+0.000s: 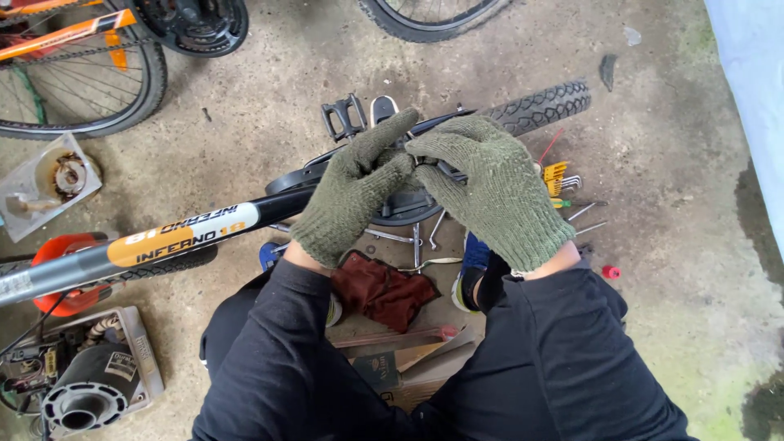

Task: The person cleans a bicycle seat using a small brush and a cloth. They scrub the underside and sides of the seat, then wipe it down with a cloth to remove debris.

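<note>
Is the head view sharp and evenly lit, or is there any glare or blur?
Head view: soft, even daylight, no hard shadows or glare; left hand, right hand and bicycle frame are sharp; pale sheet at right edge looks overexposed; slight wide-angle stretch at corners.

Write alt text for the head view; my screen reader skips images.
Two hands in green knit gloves, left hand and right hand, meet over a black bicycle frame above a concrete floor scattered with tools.
</note>
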